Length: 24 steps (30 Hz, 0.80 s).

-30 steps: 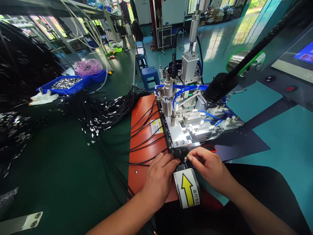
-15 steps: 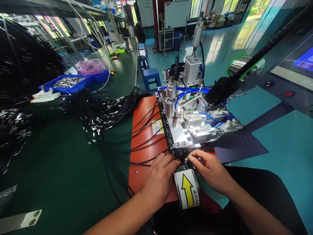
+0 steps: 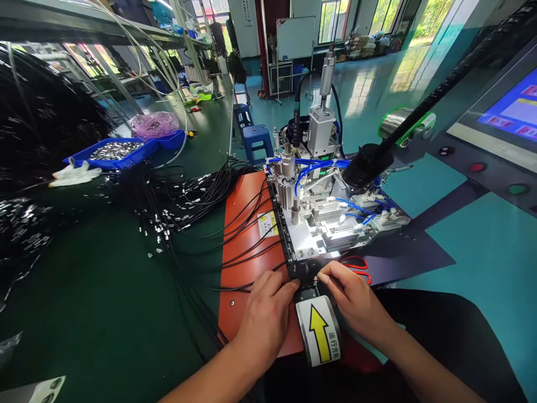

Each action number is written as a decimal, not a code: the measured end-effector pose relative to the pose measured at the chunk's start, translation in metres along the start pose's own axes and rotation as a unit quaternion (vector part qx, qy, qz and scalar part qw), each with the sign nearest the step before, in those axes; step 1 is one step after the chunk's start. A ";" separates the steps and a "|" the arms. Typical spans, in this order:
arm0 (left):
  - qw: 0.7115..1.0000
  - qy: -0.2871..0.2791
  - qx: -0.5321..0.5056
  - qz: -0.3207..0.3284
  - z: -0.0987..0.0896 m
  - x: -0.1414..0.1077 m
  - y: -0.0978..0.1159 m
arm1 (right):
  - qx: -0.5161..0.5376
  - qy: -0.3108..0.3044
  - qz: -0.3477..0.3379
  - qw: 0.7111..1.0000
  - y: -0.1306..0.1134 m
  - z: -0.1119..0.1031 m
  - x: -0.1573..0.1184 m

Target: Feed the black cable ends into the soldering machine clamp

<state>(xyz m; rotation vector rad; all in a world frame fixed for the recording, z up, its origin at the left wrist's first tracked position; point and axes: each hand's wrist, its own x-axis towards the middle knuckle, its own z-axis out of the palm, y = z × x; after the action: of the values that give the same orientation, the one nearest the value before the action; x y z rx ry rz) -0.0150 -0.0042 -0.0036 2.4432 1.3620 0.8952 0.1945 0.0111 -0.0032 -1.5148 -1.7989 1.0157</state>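
The dark green bench (image 3: 104, 313) runs away from me on the left side of my feed. A tangle of black cables (image 3: 222, 187) sprawls across it, and further left I have a white glove (image 3: 75, 173) lying just in front of a blue tray (image 3: 121, 164). A metal strip (image 3: 36, 390) sits in the near corner. More of the cables lie over the red cover (image 3: 247, 277). Beyond, a blue stool (image 3: 257, 133) stands on the teal floor (image 3: 495, 246).

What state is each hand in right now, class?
Left hand: bent over the orange panel; open or closed cannot be told.
Right hand: closed in a pinch; anything held is too small to identify.
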 end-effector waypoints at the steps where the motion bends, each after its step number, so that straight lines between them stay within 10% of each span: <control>1: 1.000 0.002 -0.001 0.003 0.000 0.000 0.000 | -0.002 0.002 0.000 1.000 0.000 0.001 0.000; 24: 0.996 -0.059 0.050 -0.034 -0.007 0.005 0.003 | -0.019 0.076 0.047 0.996 -0.005 0.008 -0.007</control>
<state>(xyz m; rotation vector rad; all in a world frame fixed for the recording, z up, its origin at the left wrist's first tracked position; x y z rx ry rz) -0.0151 -0.0025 0.0055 2.4623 1.4689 0.6714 0.1865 0.0027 -0.0027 -1.6662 -1.6638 0.8877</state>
